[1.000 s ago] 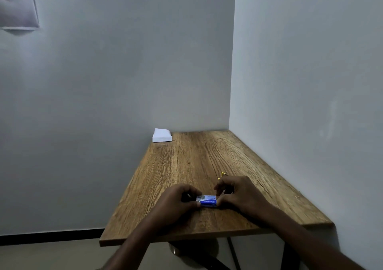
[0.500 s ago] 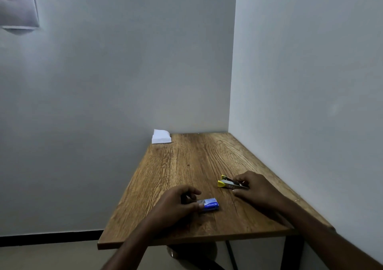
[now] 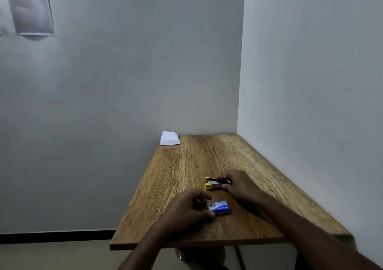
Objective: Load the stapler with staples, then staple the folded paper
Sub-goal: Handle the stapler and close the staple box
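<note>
A small yellow and black stapler (image 3: 213,183) lies on the wooden table (image 3: 186,166), its top raised a little at the yellow end. My right hand (image 3: 238,183) grips its right end. A blue staple box (image 3: 219,207) lies nearer the table's front edge. My left hand (image 3: 186,207) holds the box's left end between thumb and fingers. Folded white paper (image 3: 169,138) rests at the table's far left corner, against the wall.
Grey walls close in the table at the back and on the right. The table's left and front edges drop to the floor. A pale sheet (image 3: 31,6) hangs on the wall at the upper left.
My right hand left the blue box, moved up and right, and took hold of the stapler. My left hand stayed on the box.
</note>
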Tool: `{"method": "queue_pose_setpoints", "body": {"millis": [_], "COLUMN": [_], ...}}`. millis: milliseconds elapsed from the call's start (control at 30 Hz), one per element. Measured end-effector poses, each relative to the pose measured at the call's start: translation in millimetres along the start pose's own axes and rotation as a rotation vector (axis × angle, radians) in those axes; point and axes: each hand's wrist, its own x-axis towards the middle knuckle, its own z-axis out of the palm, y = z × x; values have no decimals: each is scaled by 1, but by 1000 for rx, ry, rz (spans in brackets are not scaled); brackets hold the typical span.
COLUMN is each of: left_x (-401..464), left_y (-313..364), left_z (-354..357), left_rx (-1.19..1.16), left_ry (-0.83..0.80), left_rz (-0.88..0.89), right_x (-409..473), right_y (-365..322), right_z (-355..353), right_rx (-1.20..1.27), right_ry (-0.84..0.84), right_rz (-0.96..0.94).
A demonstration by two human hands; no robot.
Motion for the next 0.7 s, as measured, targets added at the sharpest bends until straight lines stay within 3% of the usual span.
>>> {"method": "queue_pose_setpoints", "body": {"millis": [233,400,700], "left_x": [1,3,18], "left_y": [0,1,6], "left_z": [2,2,-4], "left_rx": [10,46,107], "left_ry": [17,27,-6], "left_rz": [1,0,5], "right_x": [-25,-64,-64], "right_y": [1,-1,-3], "right_z": [-17,-26,-23], "right_rx": [108,122,121], "right_ry": [112,-215,-114], "right_rz": [-10,-155,-175]}}
